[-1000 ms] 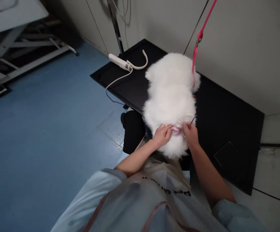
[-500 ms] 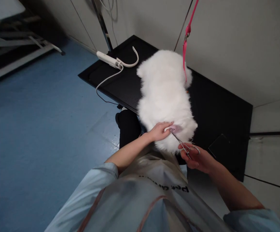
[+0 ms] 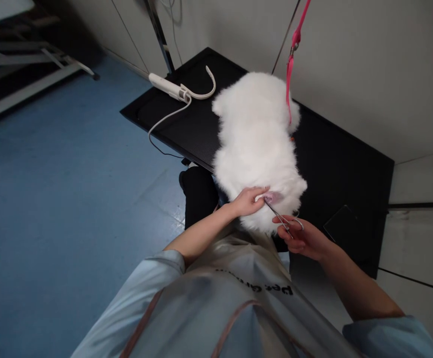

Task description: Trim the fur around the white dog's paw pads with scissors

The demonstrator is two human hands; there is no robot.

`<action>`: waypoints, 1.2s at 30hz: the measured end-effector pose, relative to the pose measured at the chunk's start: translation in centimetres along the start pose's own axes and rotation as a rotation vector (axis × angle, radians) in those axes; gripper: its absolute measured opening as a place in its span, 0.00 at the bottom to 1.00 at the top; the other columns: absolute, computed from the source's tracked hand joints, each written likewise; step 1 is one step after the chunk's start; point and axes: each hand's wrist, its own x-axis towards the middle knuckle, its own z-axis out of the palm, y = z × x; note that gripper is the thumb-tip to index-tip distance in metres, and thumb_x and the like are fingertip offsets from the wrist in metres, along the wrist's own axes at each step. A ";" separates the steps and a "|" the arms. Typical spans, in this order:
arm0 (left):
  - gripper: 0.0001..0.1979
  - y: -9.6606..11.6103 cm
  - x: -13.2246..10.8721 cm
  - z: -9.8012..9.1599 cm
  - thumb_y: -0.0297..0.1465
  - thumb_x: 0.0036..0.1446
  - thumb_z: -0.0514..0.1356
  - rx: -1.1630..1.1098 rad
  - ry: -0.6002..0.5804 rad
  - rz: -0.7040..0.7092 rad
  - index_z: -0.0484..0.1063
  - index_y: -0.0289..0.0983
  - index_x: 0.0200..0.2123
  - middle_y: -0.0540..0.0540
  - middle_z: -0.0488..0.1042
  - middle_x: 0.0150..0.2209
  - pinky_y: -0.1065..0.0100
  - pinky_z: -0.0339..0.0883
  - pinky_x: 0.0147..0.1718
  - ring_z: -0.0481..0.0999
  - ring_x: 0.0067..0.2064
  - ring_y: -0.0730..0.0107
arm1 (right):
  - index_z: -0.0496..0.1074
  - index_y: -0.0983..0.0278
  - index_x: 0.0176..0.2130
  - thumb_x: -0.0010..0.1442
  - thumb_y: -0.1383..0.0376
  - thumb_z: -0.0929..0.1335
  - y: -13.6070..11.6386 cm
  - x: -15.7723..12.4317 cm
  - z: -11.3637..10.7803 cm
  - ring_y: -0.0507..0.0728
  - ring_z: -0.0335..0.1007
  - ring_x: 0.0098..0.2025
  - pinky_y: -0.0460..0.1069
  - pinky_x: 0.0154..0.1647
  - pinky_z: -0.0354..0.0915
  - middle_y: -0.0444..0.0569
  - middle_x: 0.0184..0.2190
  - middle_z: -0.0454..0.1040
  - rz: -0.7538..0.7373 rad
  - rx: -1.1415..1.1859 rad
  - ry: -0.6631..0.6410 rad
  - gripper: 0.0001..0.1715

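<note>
A fluffy white dog is on a black grooming table, with its near end toward me. My left hand rests on that end, thumb and fingers closed on fur beside a pinkish patch of bare skin. Thin metal scissors are in my right hand, with fingers at the handle rings. Their tips reach the edge of the pink patch, close to my left thumb. Exactly what lies between the blades is too small to make out.
A pink leash runs down to the dog's far end. A white corded device with a curved arm lies on the table's far left corner. A flat dark rectangular thing is at right. Another white-framed table stands at far left.
My right hand has shifted slightly up and left with the scissors, and the handles look a little closer together. My left hand keeps its place on the dog.
</note>
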 end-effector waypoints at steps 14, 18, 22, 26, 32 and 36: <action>0.20 0.7 0.1 0.0 0.31 0.58 0.54 -0.077 0.008 -0.098 0.74 0.33 0.52 0.45 0.80 0.35 0.73 0.67 0.30 0.72 0.27 0.76 | 0.72 0.63 0.45 0.54 0.55 0.70 1.7 -0.9 -0.7 0.42 0.30 0.14 0.40 0.12 0.38 0.33 0.20 0.53 -0.127 0.315 -0.147 0.21; 0.21 0.7 0.2 0.4 0.29 0.57 0.53 -0.099 0.051 -0.054 0.73 0.32 0.53 0.44 0.80 0.36 0.73 0.67 0.30 0.71 0.26 0.77 | 0.70 0.62 0.42 0.54 0.46 0.64 1.9 -0.3 0.6 0.44 0.35 0.17 0.43 0.17 0.47 0.36 0.22 0.54 -0.098 0.444 -0.172 0.26; 0.22 0.4 0.0 0.7 0.26 0.55 0.53 -0.069 0.071 -0.041 0.72 0.33 0.53 0.44 0.80 0.37 0.72 0.68 0.32 0.73 0.28 0.75 | 0.68 0.61 0.41 0.55 0.46 0.63 2.3 0.5 1.6 0.45 0.32 0.19 0.43 0.19 0.47 0.36 0.23 0.52 -0.135 0.442 -0.122 0.25; 0.23 0.5 0.0 1.1 0.26 0.55 0.54 -0.017 0.108 -0.033 0.71 0.34 0.55 0.44 0.79 0.35 0.68 0.70 0.35 0.74 0.31 0.71 | 0.69 0.61 0.42 0.56 0.51 0.65 2.8 0.9 2.0 0.46 0.29 0.20 0.43 0.18 0.46 0.36 0.24 0.51 -0.199 0.406 -0.074 0.20; 0.22 0.8 0.3 1.6 0.28 0.56 0.55 0.002 0.114 -0.076 0.71 0.34 0.54 0.45 0.78 0.34 0.67 0.70 0.36 0.74 0.31 0.71 | 0.72 0.62 0.44 0.58 0.61 0.67 3.4 1.1 1.9 0.45 0.26 0.19 0.41 0.15 0.42 0.34 0.22 0.49 -0.258 0.386 -0.041 0.14; 0.22 1.0 0.3 1.7 0.28 0.55 0.54 -0.012 0.119 -0.088 0.71 0.34 0.53 0.44 0.79 0.37 0.67 0.70 0.37 0.75 0.32 0.70 | 0.72 0.61 0.45 0.60 0.60 0.67 3.7 1.1 1.2 0.44 0.25 0.17 0.40 0.12 0.36 0.33 0.20 0.46 -0.283 0.358 -0.037 0.13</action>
